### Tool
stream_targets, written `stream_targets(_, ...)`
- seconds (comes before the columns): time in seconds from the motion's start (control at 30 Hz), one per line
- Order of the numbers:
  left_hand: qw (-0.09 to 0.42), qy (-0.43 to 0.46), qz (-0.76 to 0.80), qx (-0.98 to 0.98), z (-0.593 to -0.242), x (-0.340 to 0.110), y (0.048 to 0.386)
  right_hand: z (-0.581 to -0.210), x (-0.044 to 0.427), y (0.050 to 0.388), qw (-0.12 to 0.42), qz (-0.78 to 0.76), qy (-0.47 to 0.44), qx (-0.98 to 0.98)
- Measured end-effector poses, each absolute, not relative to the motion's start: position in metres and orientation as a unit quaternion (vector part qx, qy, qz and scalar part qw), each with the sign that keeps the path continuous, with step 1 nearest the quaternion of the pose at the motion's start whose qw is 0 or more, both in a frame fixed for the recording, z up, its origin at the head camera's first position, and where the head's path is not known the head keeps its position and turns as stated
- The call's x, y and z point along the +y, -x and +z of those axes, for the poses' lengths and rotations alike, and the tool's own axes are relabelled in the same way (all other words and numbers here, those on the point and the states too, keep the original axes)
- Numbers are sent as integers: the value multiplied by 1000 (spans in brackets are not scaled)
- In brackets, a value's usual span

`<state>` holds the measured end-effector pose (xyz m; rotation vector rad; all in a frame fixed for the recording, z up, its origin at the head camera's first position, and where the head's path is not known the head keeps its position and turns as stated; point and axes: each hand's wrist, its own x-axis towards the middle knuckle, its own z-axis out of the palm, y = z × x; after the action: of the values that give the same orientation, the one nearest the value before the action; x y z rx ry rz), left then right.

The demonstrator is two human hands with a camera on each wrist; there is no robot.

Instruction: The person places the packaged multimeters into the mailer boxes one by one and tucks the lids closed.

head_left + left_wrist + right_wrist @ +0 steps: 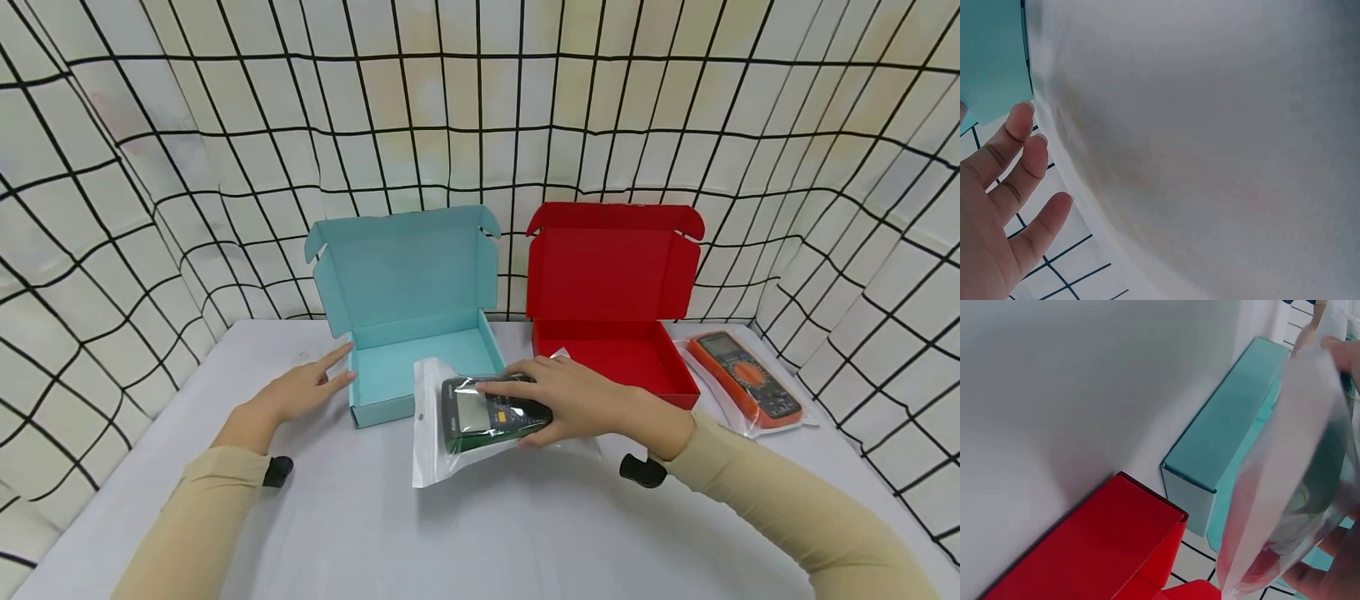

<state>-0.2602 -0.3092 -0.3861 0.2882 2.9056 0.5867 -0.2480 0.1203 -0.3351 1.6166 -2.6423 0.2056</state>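
Note:
My right hand (566, 400) grips a dark green multimeter (487, 412) in a clear plastic bag (431, 450), held above the table in front of the two boxes. In the right wrist view the bag (1279, 469) hides much of the meter. With fingers extended, my left hand (296, 392) touches the left side of the open light-blue box (390, 408). The left wrist view shows its spread fingers (1047, 225) beside the blue cardboard. Bare inside floor shows in the blue box. To its right stands an open red box (600, 292), its lid raised.
An orange multimeter (742, 375) in a clear bag lies right of the red box. White cloth covers the table (360, 525). A black wire grid (480, 129) with white sheeting behind it closes off the back and both sides.

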Motion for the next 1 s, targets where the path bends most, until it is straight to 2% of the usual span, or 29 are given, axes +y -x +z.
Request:
stream_targets(0.47,81,-96,202,971,-387,-308,259,-335,103,273,27,71,-517,-852)
stream_targets(1.0,83,-94,203,971,-387,-308,259,-331,72,294,-12,38,-520,-853)
